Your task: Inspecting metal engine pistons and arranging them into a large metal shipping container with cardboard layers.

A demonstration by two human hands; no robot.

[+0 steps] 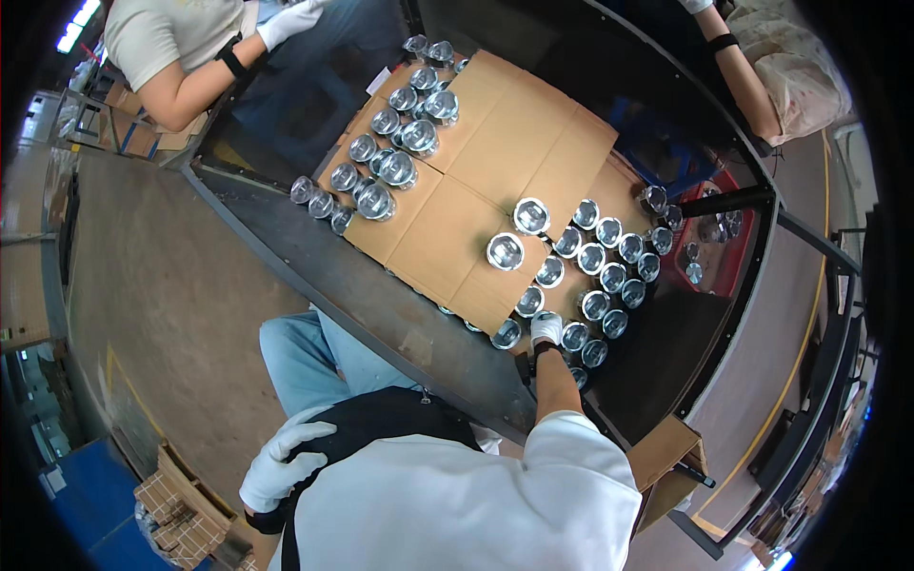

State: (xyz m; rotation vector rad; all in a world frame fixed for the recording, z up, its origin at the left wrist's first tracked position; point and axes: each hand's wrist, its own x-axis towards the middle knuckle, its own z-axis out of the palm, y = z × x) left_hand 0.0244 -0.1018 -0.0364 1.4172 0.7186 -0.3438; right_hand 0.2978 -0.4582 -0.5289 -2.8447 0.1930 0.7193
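My right hand [546, 327], in a white glove, reaches in among shiny round silver metal cups [575, 336] at the near right of the work table. Its fingers look curled downward, and what lies under them is hidden. More such cups [611, 277] stand close together in rows to its right and beyond it. Two cups [506, 251] stand on a flat cardboard sheet [476, 181] in the middle of the table. My left hand [286, 462], also gloved, rests against the black cloth at my waist with its fingers apart. It holds nothing.
Another group of silver cups [397, 169] stands along the sheet's far left side. A red crate [728, 233] with metal parts is at the right. The table has a raised dark rim [314, 285]. Two people [181, 57] are at the far side. A cardboard box [666, 457] is near my right arm.
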